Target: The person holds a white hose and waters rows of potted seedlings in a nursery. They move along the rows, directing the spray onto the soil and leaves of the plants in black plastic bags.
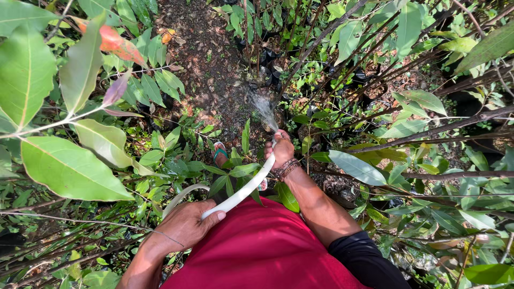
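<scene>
A white hose [243,191] runs across my front between both hands. My right hand [280,150] grips its nozzle end, a beaded bracelet on the wrist, and a spray of water [263,108] fans out from the tip toward the young plants ahead. My left hand [187,223] holds the hose lower down, close to my red shirt [262,251], with the thumb pressed on top. Behind the left hand the hose loops away into the leaves.
Saplings with broad green leaves [69,166] crowd both sides, thin branches [444,128] crossing at the right. A bare dirt path [206,64] with fallen leaves runs ahead. My foot in a green-strapped sandal [219,152] stands on it. Black nursery bags [267,56] sit among the plants.
</scene>
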`<state>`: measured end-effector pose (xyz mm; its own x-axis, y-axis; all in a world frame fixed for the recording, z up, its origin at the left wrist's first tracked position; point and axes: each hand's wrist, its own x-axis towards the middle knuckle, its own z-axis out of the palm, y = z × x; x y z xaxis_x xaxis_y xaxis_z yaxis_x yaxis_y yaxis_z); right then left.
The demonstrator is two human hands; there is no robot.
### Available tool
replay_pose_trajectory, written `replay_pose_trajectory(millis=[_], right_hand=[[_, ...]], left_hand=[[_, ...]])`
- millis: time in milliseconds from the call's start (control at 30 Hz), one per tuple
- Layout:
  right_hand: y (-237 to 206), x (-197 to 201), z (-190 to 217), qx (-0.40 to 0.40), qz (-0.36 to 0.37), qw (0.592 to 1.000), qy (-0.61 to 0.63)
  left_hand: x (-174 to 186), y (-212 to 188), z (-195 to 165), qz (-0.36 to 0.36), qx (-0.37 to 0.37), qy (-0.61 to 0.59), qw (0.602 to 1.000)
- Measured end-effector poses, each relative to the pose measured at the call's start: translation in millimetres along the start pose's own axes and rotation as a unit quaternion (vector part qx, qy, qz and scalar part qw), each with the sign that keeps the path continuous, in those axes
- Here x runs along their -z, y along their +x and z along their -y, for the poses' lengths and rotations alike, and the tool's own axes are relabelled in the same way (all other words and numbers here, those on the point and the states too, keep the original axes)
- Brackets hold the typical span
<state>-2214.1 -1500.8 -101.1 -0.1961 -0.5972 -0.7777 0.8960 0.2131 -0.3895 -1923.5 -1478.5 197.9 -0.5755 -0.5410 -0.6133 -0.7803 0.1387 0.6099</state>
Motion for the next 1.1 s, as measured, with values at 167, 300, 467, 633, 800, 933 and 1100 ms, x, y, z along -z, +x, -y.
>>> replay_pose_trajectory(millis=[167, 300, 467, 633, 800, 933, 1100], right_hand=[[2, 17, 4, 0.042, 0.051, 0.996, 0.063], [2, 27, 5, 0.084, 0.011, 0.996, 0.041], [-8, 23, 18, 0.131, -0.013, 0.991, 0.013], [-28, 1, 42, 0.106, 0.079, 0.991, 0.013], [-39, -31, 49, 0.13, 0.141, 0.981, 0.009], [-41, -52, 49, 0.156, 0.144, 0.977, -0.002], [-45, -65, 45, 0.115, 0.124, 0.983, -0.068]], left_hand=[[1, 6, 1, 0.015, 0.003, 0.016, 1.0], [-2, 10, 1, 0.013, -0.005, 0.004, 1.0], [-4, 17, 1, 0.022, -0.011, 0.006, 1.0], [-2, 16, 3, 0.046, -0.024, 0.015, 0.999], [-2, 9, 9, 0.049, -0.035, -0.015, 0.998], [-3, 4, 13, 0.041, -0.018, -0.025, 0.999], [0, -5, 18, 0.034, -0.017, -0.036, 0.999]])
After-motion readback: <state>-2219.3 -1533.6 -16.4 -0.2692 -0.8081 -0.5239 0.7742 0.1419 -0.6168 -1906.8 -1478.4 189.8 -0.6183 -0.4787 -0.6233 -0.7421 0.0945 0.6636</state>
